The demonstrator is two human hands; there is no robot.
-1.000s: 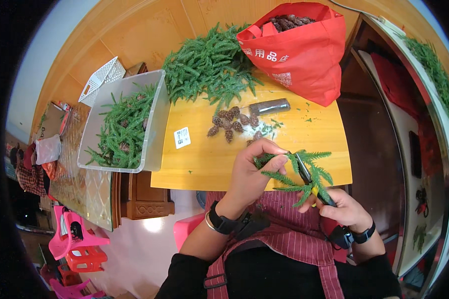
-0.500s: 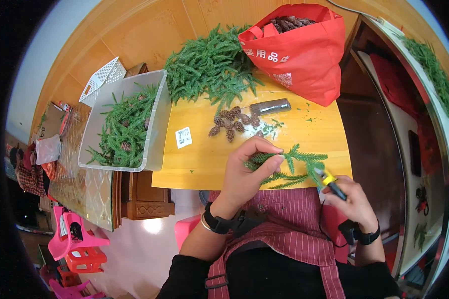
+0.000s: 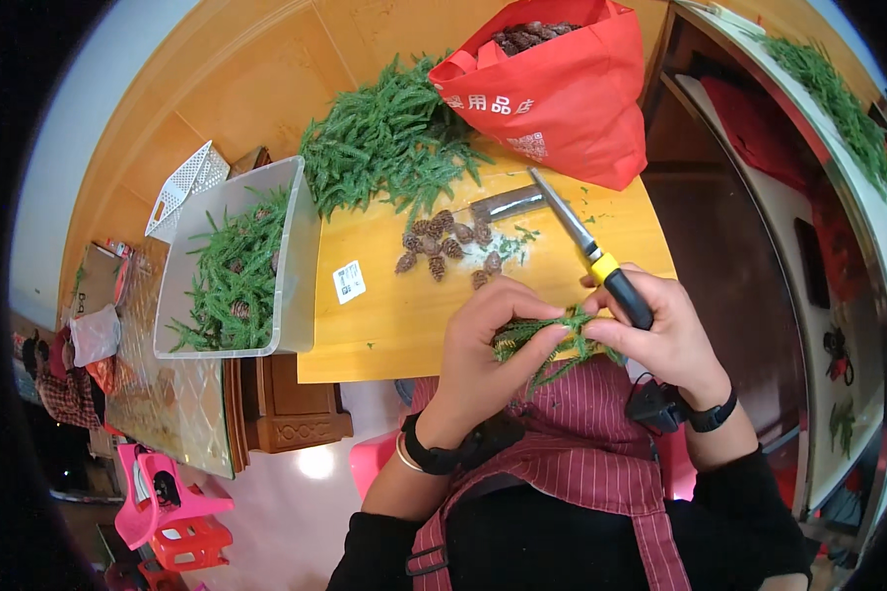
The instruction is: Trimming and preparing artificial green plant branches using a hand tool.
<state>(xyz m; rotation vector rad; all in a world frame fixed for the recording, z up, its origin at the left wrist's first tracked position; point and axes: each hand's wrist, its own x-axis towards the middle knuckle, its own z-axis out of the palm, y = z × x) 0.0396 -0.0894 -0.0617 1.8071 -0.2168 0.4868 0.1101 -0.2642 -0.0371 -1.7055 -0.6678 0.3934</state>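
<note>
White perforated basket (image 3: 191,186), pale bag (image 3: 96,337), patterned side table (image 3: 180,402), pink seat (image 3: 136,520), red stool (image 3: 193,533)

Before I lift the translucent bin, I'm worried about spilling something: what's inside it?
The translucent bin holds green sprigs, with a few brown cones among them. The sprigs cover its bottom, so whatever lies beneath cannot be seen.

Brightly and evenly lit, glaring white on the floor (image 3: 286,512), bowed toward the rim, black at the corners.
</note>
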